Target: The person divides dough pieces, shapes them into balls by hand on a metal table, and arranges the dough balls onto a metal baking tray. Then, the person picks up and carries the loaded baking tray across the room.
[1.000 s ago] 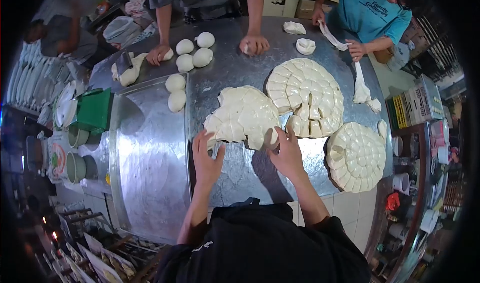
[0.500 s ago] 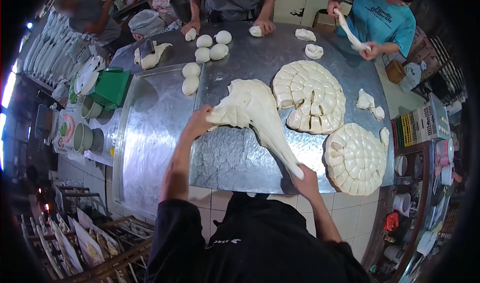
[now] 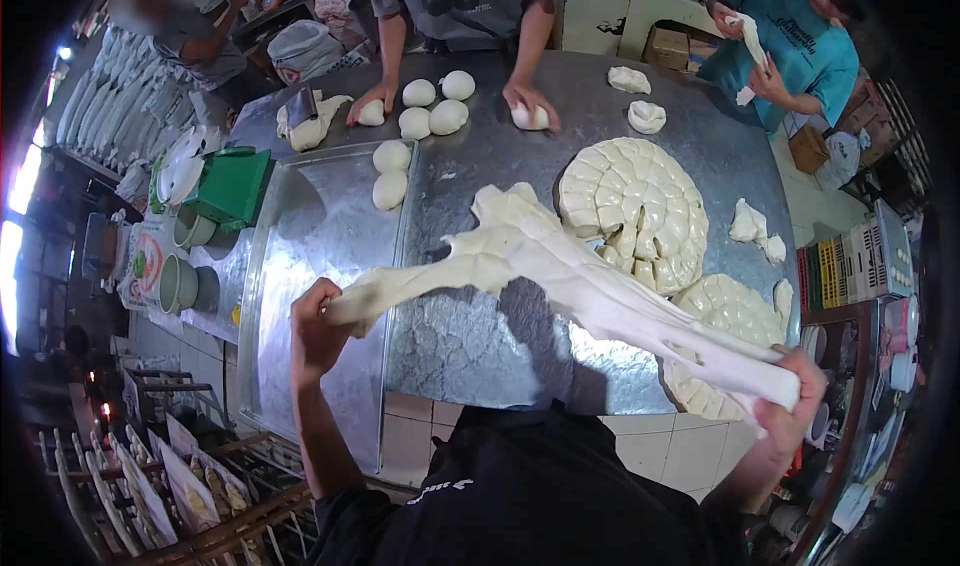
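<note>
The dough (image 3: 535,256) is now stretched much wider over the tabletop (image 3: 470,351), gripped at opposite ends by the left hand (image 3: 316,334) and right hand (image 3: 797,398), fingers closed around it; its middle is thereby pulled between them.

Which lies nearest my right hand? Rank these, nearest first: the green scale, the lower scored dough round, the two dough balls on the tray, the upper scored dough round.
Right hand, head view:
1. Lower scored dough round: right side.
2. Upper scored dough round: right of centre.
3. Two dough balls: on the tray, left of centre.
4. Green scale: left side.
</note>
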`<state>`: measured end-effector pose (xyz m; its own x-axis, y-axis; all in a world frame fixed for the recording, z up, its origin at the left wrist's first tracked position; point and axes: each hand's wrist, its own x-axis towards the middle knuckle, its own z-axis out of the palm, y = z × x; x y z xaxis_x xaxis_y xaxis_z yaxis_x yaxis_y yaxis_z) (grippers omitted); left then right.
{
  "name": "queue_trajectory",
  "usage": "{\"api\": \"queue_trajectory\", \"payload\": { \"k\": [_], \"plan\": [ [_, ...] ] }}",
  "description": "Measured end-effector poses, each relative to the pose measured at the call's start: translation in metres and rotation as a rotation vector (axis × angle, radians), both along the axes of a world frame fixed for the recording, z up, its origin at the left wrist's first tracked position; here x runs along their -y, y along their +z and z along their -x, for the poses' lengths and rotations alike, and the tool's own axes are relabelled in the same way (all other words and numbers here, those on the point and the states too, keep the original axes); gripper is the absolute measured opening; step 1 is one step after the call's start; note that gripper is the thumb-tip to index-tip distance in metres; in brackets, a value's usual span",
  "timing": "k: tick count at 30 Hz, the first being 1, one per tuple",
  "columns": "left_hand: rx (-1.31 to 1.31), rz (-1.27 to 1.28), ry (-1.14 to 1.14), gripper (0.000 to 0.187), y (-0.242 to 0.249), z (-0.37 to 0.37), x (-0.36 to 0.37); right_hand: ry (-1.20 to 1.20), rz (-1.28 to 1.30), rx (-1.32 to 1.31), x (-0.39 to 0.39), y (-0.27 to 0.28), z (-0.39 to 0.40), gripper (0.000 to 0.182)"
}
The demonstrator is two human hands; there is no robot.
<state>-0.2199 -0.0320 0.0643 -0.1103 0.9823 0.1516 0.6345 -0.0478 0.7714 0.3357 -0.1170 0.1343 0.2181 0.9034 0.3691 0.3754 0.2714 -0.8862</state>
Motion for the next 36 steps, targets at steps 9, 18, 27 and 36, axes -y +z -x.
{"api": "queue_trajectory", "payload": {
  "k": [9, 18, 27, 36],
  "plan": [
    [0.166, 0.074, -0.141, 0.038, -0.007, -0.024, 0.007, 0.06, 0.111, 0.238, -0.04, 0.05, -0.012, 0.035],
    [0.377, 0.152, -0.384, 0.039, -0.011, -0.043, 0.014, 0.332, 0.287, 0.097, -0.064, 0.049, 0.018, 0.029],
    [0.769, -0.563, -0.107, 0.04, 0.182, -0.016, -0.076, 0.623, -0.037, -0.289, -0.192, 0.19, 0.062, 0.018],
    [0.257, -0.562, -0.003, 0.055, 0.107, 0.028, -0.031, 0.446, 0.127, 0.058, -0.135, 0.126, 0.079, 0.037]
  ]
}}
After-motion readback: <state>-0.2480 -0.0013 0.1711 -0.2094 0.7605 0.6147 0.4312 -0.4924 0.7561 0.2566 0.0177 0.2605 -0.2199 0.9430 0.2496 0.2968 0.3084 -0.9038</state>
